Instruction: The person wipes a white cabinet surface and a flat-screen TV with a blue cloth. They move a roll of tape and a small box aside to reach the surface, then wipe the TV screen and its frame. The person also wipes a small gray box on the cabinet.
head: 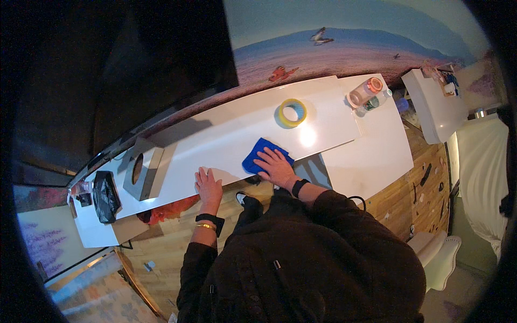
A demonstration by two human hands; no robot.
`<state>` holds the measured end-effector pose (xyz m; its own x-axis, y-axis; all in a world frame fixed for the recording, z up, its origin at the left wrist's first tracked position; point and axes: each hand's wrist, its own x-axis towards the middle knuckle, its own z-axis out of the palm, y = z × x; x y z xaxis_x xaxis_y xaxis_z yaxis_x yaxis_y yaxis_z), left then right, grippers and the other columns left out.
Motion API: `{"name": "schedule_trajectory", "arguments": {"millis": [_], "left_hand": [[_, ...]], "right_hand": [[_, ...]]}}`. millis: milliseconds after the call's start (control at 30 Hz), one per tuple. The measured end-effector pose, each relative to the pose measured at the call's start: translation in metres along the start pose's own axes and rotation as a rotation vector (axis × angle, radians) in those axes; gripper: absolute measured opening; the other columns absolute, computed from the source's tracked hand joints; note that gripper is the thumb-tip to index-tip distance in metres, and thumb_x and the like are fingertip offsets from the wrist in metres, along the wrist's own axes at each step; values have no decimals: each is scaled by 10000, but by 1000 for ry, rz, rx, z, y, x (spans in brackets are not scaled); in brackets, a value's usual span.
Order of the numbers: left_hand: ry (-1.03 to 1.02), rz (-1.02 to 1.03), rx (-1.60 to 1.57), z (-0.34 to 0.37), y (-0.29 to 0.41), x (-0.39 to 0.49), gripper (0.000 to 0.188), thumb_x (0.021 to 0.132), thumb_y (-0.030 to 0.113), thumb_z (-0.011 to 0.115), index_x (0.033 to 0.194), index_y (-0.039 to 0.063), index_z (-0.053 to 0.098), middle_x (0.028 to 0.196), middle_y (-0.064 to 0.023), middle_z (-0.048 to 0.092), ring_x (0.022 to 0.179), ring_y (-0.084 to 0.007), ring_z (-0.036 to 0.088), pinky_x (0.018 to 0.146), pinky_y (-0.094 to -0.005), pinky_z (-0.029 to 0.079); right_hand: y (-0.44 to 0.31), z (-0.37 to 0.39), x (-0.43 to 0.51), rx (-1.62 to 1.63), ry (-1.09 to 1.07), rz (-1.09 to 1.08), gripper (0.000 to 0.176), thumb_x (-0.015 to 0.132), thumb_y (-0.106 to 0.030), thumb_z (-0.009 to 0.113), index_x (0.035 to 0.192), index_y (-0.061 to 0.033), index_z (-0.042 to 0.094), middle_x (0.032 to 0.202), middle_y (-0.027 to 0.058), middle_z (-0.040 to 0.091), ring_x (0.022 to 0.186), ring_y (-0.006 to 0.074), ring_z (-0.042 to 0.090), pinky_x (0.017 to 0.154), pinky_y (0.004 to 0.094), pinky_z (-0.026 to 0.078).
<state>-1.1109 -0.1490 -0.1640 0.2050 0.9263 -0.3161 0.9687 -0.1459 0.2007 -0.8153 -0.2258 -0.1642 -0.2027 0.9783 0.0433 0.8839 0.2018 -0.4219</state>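
A folded blue cloth (255, 155) lies on the white tabletop (226, 133) at its front edge. My right hand (278, 167) is palm down over the cloth and holds it against the surface, fingers spread across its right half. To the left, my left hand (209, 186) rests at the table's front edge with its fingers apart and nothing in it. Behind the cloth, a roll of yellow-edged adhesive tape (292, 113) lies on the tabletop.
A grey box with a round opening (142, 169) and a black plastic bag (106, 198) stand toward the left end. At the right are an orange-lidded bottle (364, 93) and a clear plastic bottle (377, 101). A dark screen (161, 52) rises behind the table. A pale chair (440, 258) stands at right.
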Motion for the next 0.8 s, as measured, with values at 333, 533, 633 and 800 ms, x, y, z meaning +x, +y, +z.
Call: {"name": "schedule_trajectory", "arguments": {"millis": [333,533,633,800], "left_hand": [[-52,189,90,19,133,-3,754,945,392,683,1594,232,337,1676,-227,155,1534,-463,157,1084,-728,317],[-87,193,135,18,143,-7,757,945,421,669,1601,284,318,1690,-207,104,1540,-481,91,1095,-764,246],[-126,182,166,17,143,-5,764,961,438,655,1614,304,282,1698,-202,74,1544,-483,80,1078,-767,279],[-194,144,215,11,147,0,756,978,449,636,1621,326,258,1708,-181,40,1554,-463,65,1080,-750,310]], "right_hand": [[145,-62,-76,-159,157,322,535,920,-392,649,1422,-222,575,1537,84,482,1472,339,359,1193,557,279],[224,-88,-108,-264,294,596,543,913,-394,648,1419,-211,576,1546,103,470,1459,355,373,1163,573,311],[228,-79,-98,-308,388,716,535,918,-383,638,1415,-192,575,1544,119,470,1449,386,376,1154,592,312],[156,-43,-68,-241,297,391,520,865,-341,670,1363,-208,601,1476,104,512,1415,377,393,1101,608,341]]}}
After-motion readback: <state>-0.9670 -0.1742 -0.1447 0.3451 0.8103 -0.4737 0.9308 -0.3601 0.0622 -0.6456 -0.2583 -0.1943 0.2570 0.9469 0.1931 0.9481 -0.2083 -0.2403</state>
